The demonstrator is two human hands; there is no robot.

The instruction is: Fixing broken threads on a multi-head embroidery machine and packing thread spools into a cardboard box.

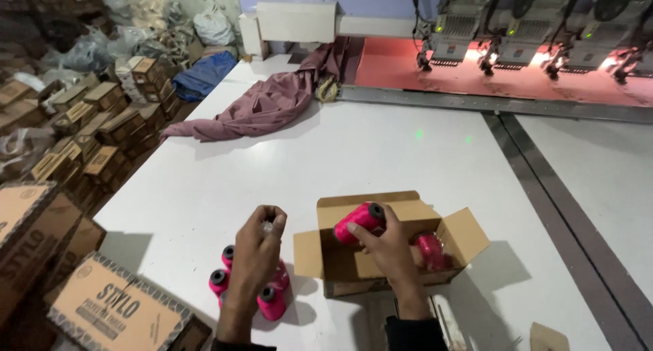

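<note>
My right hand (388, 250) grips a bright pink thread spool (359, 223) lying sideways just above an open brown cardboard box (469, 237) on the white table. Another pink spool (430, 249), wrapped in clear film, lies inside the box. My left hand (257, 254) is closed around a small clear crumpled wrapper (266, 226), held over a cluster of three pink spools (271, 303) standing upright on the table left of the box.
A mauve cloth (262, 106) lies heaped at the far side of the white table (381, 154). An embroidery machine (530, 24) with lit heads runs along the back right. Stacked brown cartons (102, 120) and bags crowd the floor to the left.
</note>
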